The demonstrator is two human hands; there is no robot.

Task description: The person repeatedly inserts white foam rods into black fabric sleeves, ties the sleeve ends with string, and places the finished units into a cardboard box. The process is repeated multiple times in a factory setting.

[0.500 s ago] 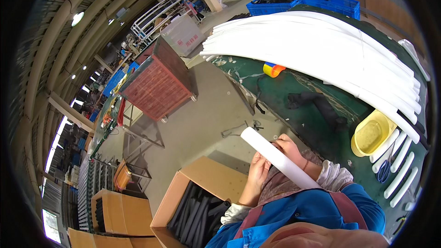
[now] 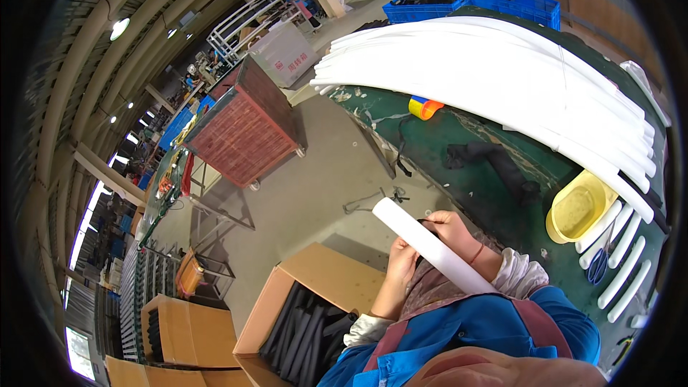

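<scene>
A white foam tube (image 2: pixel 421 235) slants up and to the left from my apron, passing between my two hands. My left hand (image 2: pixel 401 264) is on the tube's left side, its fingertips pinched together at the edge of the tube. On the other side, my right hand (image 2: pixel 451 231) is closed, with the fingers bent toward the tube. A bit of something dark shows by the right fingertips; the tube hides most of it, so what the fingers grip cannot be made out. The tube's upper end sticks out free beyond both hands.
Long white tubes (image 2: pixel 480 64) cover the far part of the green table (image 2: pixel 459 129). A black sleeve (image 2: pixel 494 165), yellow tub (image 2: pixel 579 204), scissors (image 2: pixel 597 266) and short white tubes (image 2: pixel 627 272) lie nearer. A cardboard box (image 2: pixel 326 265) of black tubes stands at my left.
Both hands stay at the tube, with small shifts of the fingers. The tube's upper end has moved very slightly left.
</scene>
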